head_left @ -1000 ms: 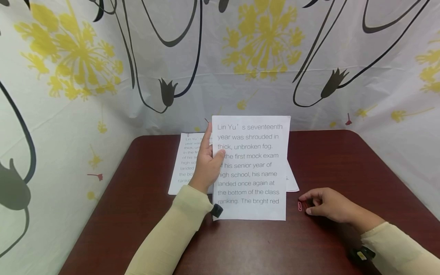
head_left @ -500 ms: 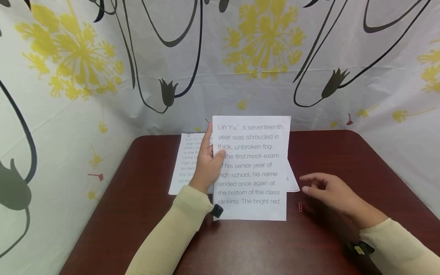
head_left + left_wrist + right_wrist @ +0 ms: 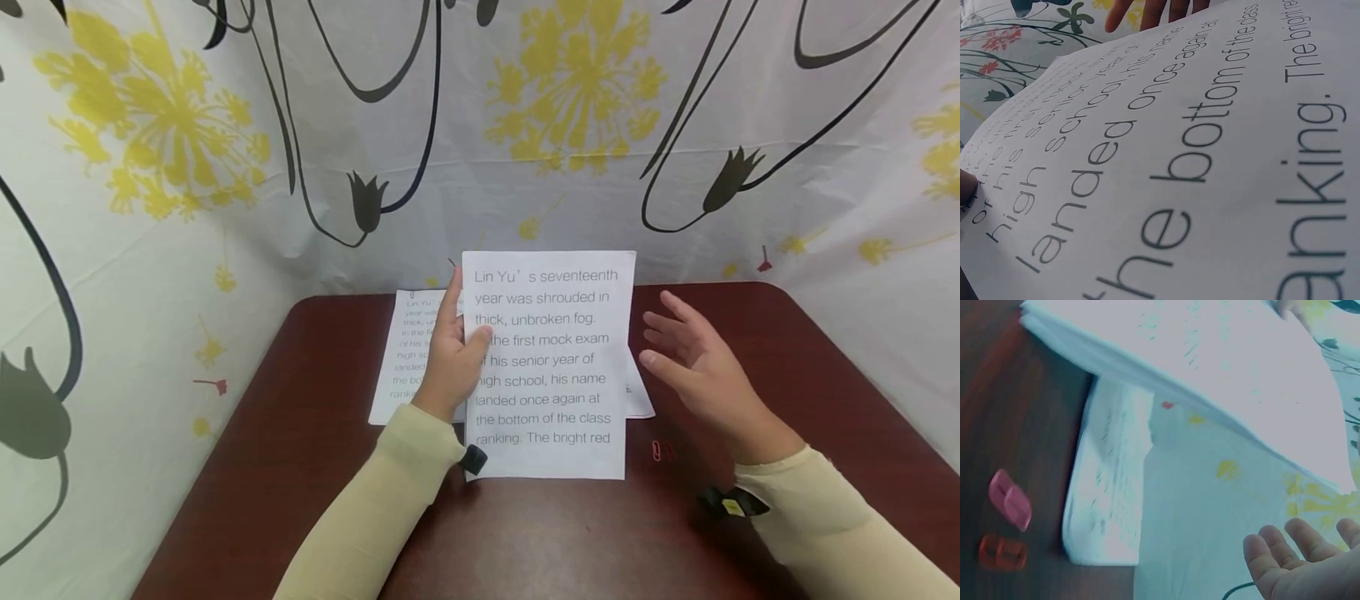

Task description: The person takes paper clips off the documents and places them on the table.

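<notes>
My left hand [image 3: 453, 362] grips a sheaf of printed sheets [image 3: 551, 400] at its left edge, thumb on the front, holding it upright above the table. In the right wrist view the sheaf's [image 3: 1210, 356] side edge shows several layers slightly fanned. To the right of the sheets my right hand [image 3: 701, 375] is raised with fingers spread and nothing in it; its fingertips come close to the right edge. Below it lie a pink paper clip [image 3: 656, 451] and a red paper clip [image 3: 1002, 552] on the table.
Behind the held sheets, another set of printed sheets [image 3: 401, 358] lies on the dark red-brown table [image 3: 540, 533], partly covered in the head view. A small clip [image 3: 411, 294] sits at its top edge. Patterned white curtains [image 3: 465, 167] stand at the back and left.
My right hand has left the paper clips, rising and moving toward the right edge of the sheets while its fingers opened. The left hand and sheaf stay nearly still.
</notes>
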The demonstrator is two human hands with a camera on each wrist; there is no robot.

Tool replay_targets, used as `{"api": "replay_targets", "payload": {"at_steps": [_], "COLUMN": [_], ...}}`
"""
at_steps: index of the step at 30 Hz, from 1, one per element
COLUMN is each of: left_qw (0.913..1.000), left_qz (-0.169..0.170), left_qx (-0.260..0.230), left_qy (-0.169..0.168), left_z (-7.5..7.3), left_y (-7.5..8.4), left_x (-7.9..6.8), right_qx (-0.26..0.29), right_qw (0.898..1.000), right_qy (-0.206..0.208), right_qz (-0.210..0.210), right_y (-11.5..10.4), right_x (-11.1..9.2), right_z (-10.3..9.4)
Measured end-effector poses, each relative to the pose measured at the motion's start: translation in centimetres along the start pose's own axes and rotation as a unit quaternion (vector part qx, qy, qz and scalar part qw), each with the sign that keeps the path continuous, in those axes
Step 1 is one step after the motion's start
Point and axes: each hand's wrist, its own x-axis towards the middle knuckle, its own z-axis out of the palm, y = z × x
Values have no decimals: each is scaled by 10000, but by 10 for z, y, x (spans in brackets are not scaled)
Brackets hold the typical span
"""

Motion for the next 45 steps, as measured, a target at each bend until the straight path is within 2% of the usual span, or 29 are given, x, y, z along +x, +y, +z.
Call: {"api": "replay_targets", "payload": {"at_steps": [5,8,13,18,27,30,38,45], "left_qw": [10000,10000,10000,10000,9996,9993,9996,9995], "left_qz": [-37,-26,16,-63,-265,-357,-285,-313], "left_qx": [-24,-32,-48,-33,-56,-50,-53,-91], "left_qy": [-16,-8,-41,-59,28,54,25,30], "left_z": [1,1,0,0,-2,-1,2,6], "left_y": [2,2,2,1,4,9,20,19], "left_x": [1,2,2,2,-3,-5,-7,-7], "right_qx": [366,813,1815,2186,2299,2232,1769,1762], "right_qw": [9993,9966,9824,9731,9698,9717,9827,9831], "right_qy": [-81,-44,127,411,417,368,-92,-19], "right_qz": [-66,-157,-417,-600,-698,-681,-533,-486], "right_y": [-6,-9,-12,-11,-11,-10,-5,-4], "right_x": [7,13,19,20,19,18,23,20], "right_z": [9,13,13,12,21,24,36,40]}}
